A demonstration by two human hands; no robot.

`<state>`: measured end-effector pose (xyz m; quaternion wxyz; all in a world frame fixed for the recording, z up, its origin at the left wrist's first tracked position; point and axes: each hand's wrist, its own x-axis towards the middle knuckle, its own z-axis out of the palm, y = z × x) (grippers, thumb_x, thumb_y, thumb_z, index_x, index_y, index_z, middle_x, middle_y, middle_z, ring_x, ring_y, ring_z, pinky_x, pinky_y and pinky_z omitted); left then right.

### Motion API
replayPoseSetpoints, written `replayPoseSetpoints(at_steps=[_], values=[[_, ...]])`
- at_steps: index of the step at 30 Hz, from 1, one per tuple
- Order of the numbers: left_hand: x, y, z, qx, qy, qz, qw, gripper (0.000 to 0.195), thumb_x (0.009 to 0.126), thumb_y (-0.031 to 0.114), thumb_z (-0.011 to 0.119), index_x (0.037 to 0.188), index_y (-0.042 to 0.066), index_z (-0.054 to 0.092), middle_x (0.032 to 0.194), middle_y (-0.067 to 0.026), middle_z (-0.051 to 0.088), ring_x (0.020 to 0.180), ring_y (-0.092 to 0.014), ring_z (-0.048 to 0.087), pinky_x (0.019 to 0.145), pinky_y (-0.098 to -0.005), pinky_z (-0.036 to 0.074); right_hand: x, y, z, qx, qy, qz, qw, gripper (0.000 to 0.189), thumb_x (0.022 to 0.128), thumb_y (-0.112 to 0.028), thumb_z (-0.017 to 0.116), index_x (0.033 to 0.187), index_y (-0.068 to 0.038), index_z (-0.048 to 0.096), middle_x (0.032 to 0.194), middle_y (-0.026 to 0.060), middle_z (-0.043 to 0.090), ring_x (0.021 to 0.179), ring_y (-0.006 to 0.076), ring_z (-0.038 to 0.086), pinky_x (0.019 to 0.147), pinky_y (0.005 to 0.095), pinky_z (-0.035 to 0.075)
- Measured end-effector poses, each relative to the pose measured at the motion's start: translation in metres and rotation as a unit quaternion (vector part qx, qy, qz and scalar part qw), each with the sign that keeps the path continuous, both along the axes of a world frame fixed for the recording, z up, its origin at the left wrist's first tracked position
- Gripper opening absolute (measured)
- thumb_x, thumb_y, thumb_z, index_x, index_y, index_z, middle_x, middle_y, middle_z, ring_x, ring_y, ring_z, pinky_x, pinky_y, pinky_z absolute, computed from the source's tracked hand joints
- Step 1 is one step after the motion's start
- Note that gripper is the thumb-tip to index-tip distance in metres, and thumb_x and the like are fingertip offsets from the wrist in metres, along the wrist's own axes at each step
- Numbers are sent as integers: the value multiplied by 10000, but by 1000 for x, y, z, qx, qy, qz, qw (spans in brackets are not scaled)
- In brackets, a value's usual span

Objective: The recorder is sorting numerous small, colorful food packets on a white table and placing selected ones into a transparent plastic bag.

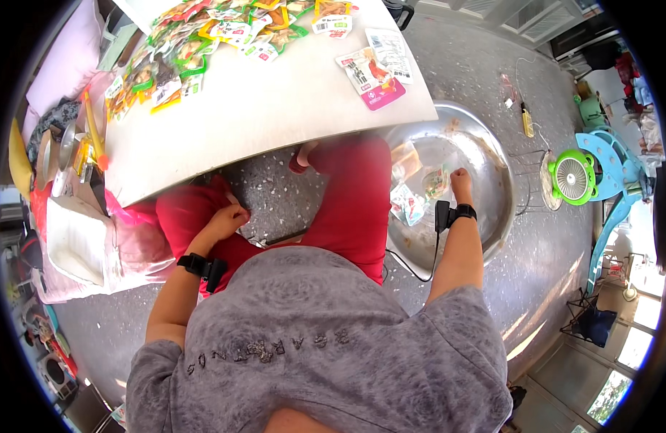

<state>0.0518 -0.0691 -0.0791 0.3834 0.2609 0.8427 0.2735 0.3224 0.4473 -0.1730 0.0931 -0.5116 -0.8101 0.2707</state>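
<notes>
My right hand [461, 180] is over a large round metal basin [487, 162], its fingers curled and nothing visible in them. Just left of it in the basin lies a clear snack packet [435, 181] with green edging. A blue-and-white packet [407, 204] and a yellowish packet [406, 160] lie near the basin's left side. My left hand [224, 222] is above my left thigh, fingers curled in, with nothing seen in it. On the white table [268, 113] before me are a heap of small sealed snack packets [224, 32] and a larger pink-and-white pouch [372, 78].
A white printed pouch [391, 54] lies beside the pink one. At left stand a white foam box [78, 241] and a yellow stick [93, 130]. A green fan [572, 177], a blue plastic chair [609, 157] and a yellow power strip [527, 122] are at right.
</notes>
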Motion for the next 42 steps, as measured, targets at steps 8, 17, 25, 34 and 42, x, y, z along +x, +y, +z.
replayPoseSetpoints(at_steps=[8, 17, 25, 34, 42], values=[[-2, -3, -7, -6, 2, 5, 1000, 185, 721, 167, 516, 817, 11, 538, 766, -114, 559, 709, -201, 531, 627, -287, 406, -75, -16, -9, 86, -2, 88, 992, 183, 713, -151, 403, 784, -32, 522, 764, 212, 533, 768, 353, 507, 657, 379, 404], [2, -12, -7, 48, 1, 36, 998, 173, 716, 156, 514, 812, 14, 533, 734, -97, 549, 682, -173, 519, 616, -270, 406, -110, -90, -35, -298, 51, 74, 950, 160, 659, -114, 474, 752, 5, 526, 600, 107, 543, 488, 170, 534, 438, 264, 416], [-13, -15, 45, 185, -101, 168, 963, 155, 743, 109, 493, 854, 2, 509, 693, -48, 525, 666, -133, 498, 602, -236, 403, -100, -89, 51, -304, 176, 14, 936, 153, 722, -129, 472, 858, -59, 480, 715, 35, 530, 594, 111, 527, 455, 209, 381], [-63, -151, 110, 267, 175, 433, 843, 176, 762, 127, 475, 889, 6, 484, 725, -13, 497, 658, -79, 452, 597, -196, 367, -126, -143, 120, -198, 314, 46, 928, 146, 728, -101, 475, 847, -17, 469, 735, 40, 493, 650, 109, 504, 536, 211, 398], [-127, -183, 92, 183, 310, 474, 803, 156, 716, 130, 510, 827, 22, 529, 669, -28, 513, 618, -87, 466, 570, -217, 386, -145, -167, 88, 45, 286, 180, 940, 154, 731, -99, 471, 814, 29, 494, 769, 116, 509, 709, 202, 482, 662, 283, 389]])
